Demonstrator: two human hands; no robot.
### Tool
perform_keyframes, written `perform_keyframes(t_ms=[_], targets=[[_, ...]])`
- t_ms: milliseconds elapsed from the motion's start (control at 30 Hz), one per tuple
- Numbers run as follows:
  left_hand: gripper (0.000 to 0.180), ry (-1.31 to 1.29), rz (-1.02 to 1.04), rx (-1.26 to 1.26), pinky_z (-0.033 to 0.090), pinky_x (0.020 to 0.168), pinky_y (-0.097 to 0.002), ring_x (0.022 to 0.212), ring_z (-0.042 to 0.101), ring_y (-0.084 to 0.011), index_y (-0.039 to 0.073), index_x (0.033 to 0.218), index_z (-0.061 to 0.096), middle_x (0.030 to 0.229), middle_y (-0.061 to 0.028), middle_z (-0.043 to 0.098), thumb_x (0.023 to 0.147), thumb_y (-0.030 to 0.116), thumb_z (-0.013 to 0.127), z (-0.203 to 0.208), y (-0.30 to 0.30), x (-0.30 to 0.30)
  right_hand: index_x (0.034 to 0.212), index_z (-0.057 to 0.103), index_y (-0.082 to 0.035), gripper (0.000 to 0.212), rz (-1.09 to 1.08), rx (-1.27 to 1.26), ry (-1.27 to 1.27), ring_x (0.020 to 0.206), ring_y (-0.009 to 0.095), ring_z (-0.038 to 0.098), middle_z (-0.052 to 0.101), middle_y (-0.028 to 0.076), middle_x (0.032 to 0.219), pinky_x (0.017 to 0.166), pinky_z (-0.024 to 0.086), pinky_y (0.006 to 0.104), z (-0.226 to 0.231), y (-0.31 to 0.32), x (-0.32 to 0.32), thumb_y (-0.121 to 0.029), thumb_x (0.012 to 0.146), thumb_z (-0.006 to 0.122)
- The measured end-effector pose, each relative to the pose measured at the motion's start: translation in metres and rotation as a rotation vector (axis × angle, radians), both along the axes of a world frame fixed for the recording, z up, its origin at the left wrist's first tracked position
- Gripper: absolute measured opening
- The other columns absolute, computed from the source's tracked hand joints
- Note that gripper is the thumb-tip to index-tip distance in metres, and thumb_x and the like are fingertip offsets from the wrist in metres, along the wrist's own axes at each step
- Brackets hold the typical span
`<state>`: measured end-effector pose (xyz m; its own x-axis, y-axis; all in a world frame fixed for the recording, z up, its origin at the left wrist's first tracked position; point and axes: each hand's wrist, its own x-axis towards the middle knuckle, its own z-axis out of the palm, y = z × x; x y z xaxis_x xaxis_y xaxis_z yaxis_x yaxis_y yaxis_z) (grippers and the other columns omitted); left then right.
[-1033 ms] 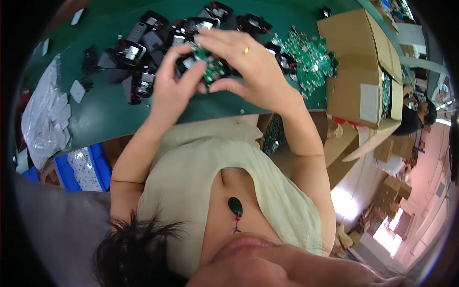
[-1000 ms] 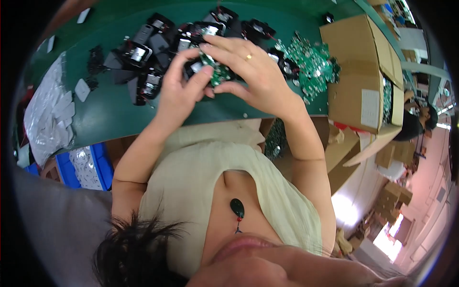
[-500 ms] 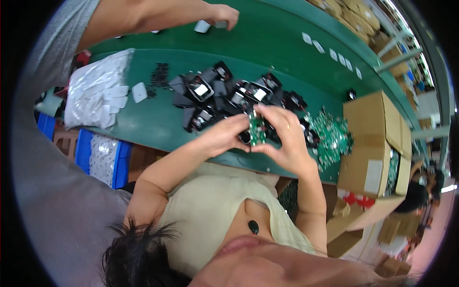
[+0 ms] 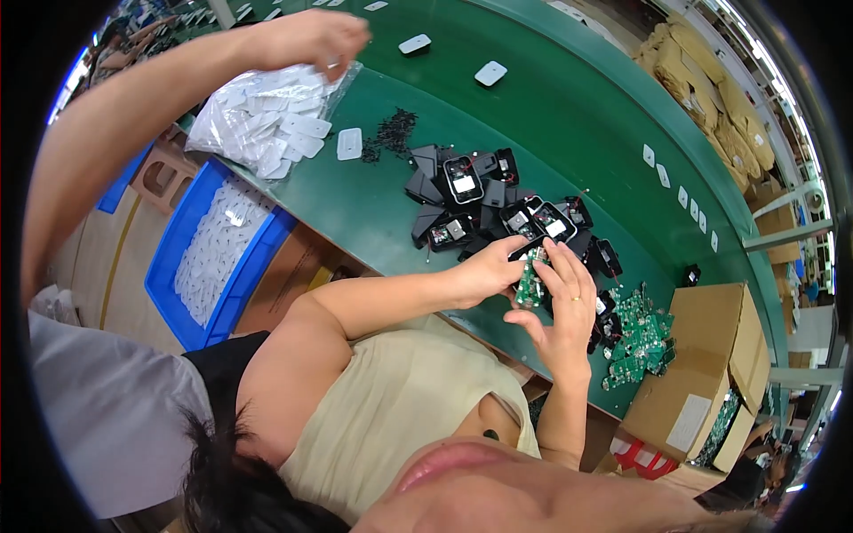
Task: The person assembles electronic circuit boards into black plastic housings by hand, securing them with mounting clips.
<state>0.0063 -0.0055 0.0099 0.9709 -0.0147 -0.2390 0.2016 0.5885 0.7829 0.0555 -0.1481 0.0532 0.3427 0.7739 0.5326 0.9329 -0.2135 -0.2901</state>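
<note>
The green workbench [image 4: 369, 222] slants across the frame's middle. There your left hand [image 4: 491, 269] pinches a green circuit board [image 4: 530, 281] beside black housings [image 4: 463, 180]; your right hand [image 4: 569, 302] is spread, fingertips on the board, thumb apart. You seem to be positioning it; the next move calls for steadiness. Bare bench lies left of the housings; the cardboard box [image 4: 689, 364] limits the lower right.

I could read no text, brand, number or sign anywhere around me. A white paper label [image 4: 689, 423] was stuck on the side of the brown cardboard carton [image 4: 702, 348] to my right, but any print on it was too small and blurred to make out.
</note>
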Motion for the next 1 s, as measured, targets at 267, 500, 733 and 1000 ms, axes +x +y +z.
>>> perform_keyframes(t_ms=[267,500,733,1000], targets=[[0.03,-0.281,0.17,0.307,0.049,0.059,-0.026,0.078,0.054,-0.012,-0.001,0.112,0.04,0.095,-0.0077,0.05,0.083,0.004,0.044,-0.017,-0.005,0.0,0.111,0.054,-0.007,0.056,0.023,0.048,0.049,0.114,0.029,0.044,0.051,0.01,0.121,0.093,0.035,0.0433,0.0,0.003,-0.003,-0.038,0.066,0.067],[0.027,-0.126,0.035,-0.024,0.042,0.07,-0.0231,0.086,0.048,-0.0093,0.002,0.111,0.046,0.096,-0.0039,0.051,0.085,0.008,0.046,-0.001,-0.009,-0.009,0.112,0.056,-0.012,0.059,-0.055,-0.021,-0.129,0.113,0.029,0.044,0.049,0.01,0.122,0.094,0.033,0.0463,0.005,-0.004,-0.011,-0.04,0.062,0.069],[0.032,-0.1,0.039,0.158,0.05,0.062,-0.0281,0.083,0.052,-0.0135,0.002,0.112,0.038,0.097,-0.008,0.049,0.084,0.012,0.048,-0.008,-0.012,-0.015,0.103,0.058,-0.007,0.034,0.018,0.083,-0.026,0.106,0.032,0.052,0.059,0.008,0.11,0.086,0.041,0.0424,-0.005,-0.009,-0.008,-0.011,0.07,0.066],[0.03,-0.133,0.218,0.028,0.05,0.071,-0.0283,0.088,0.055,-0.0135,0.004,0.115,0.036,0.102,-0.0096,0.051,0.087,0.007,0.042,0.0,-0.01,-0.021,0.087,0.061,-0.007,0.026,0.002,0.225,-0.114,0.097,0.027,0.056,0.061,0.007,0.102,0.076,0.046,0.0373,-0.019,-0.002,0.006,-0.013,0.063,0.069]])
